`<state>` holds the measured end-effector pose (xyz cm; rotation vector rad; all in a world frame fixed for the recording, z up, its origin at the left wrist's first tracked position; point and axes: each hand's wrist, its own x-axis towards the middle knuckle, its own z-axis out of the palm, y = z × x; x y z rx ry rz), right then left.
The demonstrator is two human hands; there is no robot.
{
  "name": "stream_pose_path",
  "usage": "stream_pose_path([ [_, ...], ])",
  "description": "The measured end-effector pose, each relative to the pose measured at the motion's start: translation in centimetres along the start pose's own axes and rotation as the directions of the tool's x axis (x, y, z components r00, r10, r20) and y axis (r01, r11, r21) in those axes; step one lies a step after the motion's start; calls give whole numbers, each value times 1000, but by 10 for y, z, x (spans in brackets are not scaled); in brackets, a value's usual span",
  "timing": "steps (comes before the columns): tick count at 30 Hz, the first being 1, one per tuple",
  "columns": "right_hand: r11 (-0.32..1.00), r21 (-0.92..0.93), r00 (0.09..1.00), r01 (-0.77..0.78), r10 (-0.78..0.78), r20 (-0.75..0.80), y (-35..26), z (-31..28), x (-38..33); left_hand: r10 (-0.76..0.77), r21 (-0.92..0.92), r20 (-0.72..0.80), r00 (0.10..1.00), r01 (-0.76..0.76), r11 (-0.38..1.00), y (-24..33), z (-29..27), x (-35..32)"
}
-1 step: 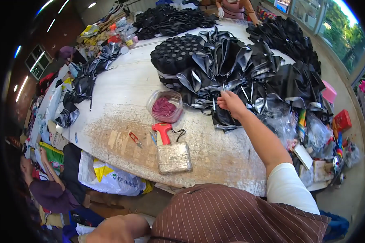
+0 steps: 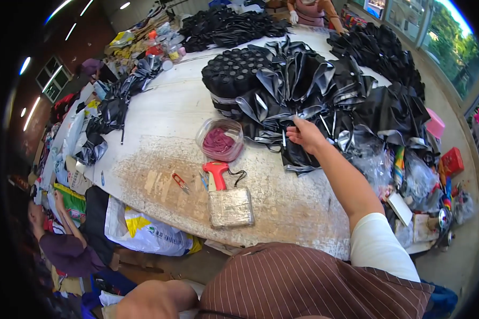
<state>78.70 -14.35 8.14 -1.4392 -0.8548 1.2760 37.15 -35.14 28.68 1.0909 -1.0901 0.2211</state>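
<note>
My right hand (image 2: pixel 304 135) reaches across the table to a heap of black umbrellas (image 2: pixel 351 98) with silver linings and thin pale shafts. Its thumb and forefinger pinch at the edge of one umbrella near the heap's front, the other fingers loosely curled; the exact grip is partly hidden. Low at the bottom edge, my left hand (image 2: pixel 146 305) is blurred and cut off, so its fingers do not show. Left of the heap stands a tied bundle of black umbrellas (image 2: pixel 234 74), ends up. In front of it is a clear tub (image 2: pixel 238 151) holding purple-red bands (image 2: pixel 218 141).
Nearer me lie a red glue gun (image 2: pixel 216 173), a foil-wrapped block (image 2: pixel 231 207) and red-handled snips (image 2: pixel 180 182). More umbrellas (image 2: pixel 112 111) line the table's left side. Plastic bags (image 2: pixel 418 178) crowd the right edge. Co-workers (image 2: pixel 72 250) are at left and far side.
The whole view has shifted slightly, moving the table things a little to the right. My right hand stays at the umbrella heap, its fingers somewhat looser.
</note>
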Motion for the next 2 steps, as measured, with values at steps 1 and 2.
stream_pose_path([
  [1, 972, 189, 990, -140, 135, 37, -4, 2, 18, 38, 107, -92, 995, -28, 994, -8, -8, 5],
  [2, 892, 356, 960, -279, 266, 86, -6, 0, 37, 94, 211, -169, 981, -57, 976, -22, -35, 11],
])
